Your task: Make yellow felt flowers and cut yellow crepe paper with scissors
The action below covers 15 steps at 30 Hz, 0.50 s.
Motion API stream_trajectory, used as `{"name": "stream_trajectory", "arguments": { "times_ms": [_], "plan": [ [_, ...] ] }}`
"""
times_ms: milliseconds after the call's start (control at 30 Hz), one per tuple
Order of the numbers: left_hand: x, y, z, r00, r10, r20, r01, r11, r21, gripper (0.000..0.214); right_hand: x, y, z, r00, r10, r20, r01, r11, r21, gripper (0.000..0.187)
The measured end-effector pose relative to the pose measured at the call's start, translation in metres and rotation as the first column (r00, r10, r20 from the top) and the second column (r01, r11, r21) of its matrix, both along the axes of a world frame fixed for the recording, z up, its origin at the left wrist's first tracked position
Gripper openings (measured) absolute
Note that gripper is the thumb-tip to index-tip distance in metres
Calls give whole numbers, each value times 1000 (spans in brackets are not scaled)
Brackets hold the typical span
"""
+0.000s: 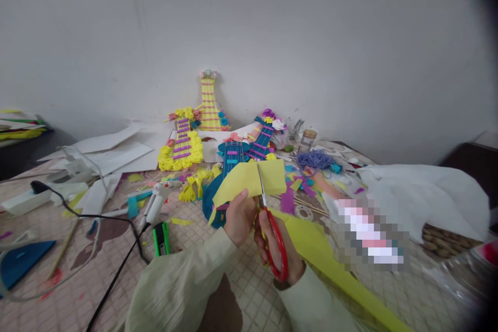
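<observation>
My left hand (240,219) pinches the lower edge of a piece of yellow paper (237,182), its thumb lying on the near face. In my right hand (278,244) are red-handled scissors (282,259), pointing up and away from me. Their blades cross the paper right of my left thumb, with a strip of it on the far side of the blades. A longer yellow sheet (311,238) stretches from beneath my right hand toward the lower right. Behind the paper lies a blue guitar-shaped craft (232,155), partly covered.
Decorated yellow crafts (208,101) lean on the wall. Left are a glue gun (155,202), a black cord (112,216) and a green cutter (161,238). Purple yarn (315,159), a jar (308,138) and a white bag (420,192) are on the right. Paper scraps (288,198) litter the table.
</observation>
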State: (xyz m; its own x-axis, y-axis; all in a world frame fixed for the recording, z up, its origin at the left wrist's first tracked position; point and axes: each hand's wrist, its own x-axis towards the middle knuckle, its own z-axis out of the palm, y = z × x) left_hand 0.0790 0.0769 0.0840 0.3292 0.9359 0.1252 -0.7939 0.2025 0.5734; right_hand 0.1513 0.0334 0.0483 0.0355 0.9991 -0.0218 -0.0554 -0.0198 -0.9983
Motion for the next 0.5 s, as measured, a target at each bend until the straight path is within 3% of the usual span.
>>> {"name": "stream_trajectory", "arguments": {
  "times_ms": [67, 167, 500],
  "plan": [
    [-2, 1, 0, 997, -61, 47, 57, 996, 72, 50, 0, 0, 0, 1000, 13, -4, -13, 1000, 9, 46],
    [-2, 2, 0, 991, -18, 132, 6, 996, 93, 45, -1, 0, 0, 999, 32, -4, -32, 999, 14, 46],
    [3, 8, 2, 989, 122, 82, -115, 989, -92, 28, -2, 0, 0, 999, 21, 34, -21, 1000, -23, 49]
  ]
}}
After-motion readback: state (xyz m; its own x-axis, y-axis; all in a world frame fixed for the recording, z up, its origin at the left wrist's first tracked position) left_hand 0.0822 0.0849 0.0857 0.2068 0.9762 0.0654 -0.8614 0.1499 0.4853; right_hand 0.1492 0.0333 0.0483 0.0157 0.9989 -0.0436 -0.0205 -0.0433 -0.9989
